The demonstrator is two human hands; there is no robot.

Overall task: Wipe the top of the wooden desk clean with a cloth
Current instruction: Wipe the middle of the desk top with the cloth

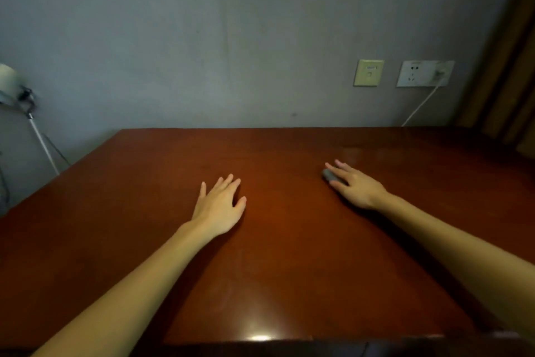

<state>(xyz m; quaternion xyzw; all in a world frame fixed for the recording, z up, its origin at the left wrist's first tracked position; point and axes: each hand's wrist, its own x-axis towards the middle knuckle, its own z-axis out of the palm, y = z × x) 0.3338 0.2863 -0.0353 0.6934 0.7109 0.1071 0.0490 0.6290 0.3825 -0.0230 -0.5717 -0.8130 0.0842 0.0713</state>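
On the near edge of the reddish-brown wooden desk [283, 270], at 6 o'clock, sits a bright glare. Just left of the desk's middle, the left hand [220, 206] lies palm down, fingers straight and slightly spread, holding nothing. At 2 o'clock from it, the right hand [354, 186] rests with straight fingers on a small grey cloth [330, 175], which shows beneath the fingertips on the desk top. Beyond, on the grey wall at 1 o'clock, are 2 plates: a yellowed data socket [368, 72] and a power socket [417, 73] with a white cable [422, 105]. A lamp [8, 81] stands at 9 o'clock.
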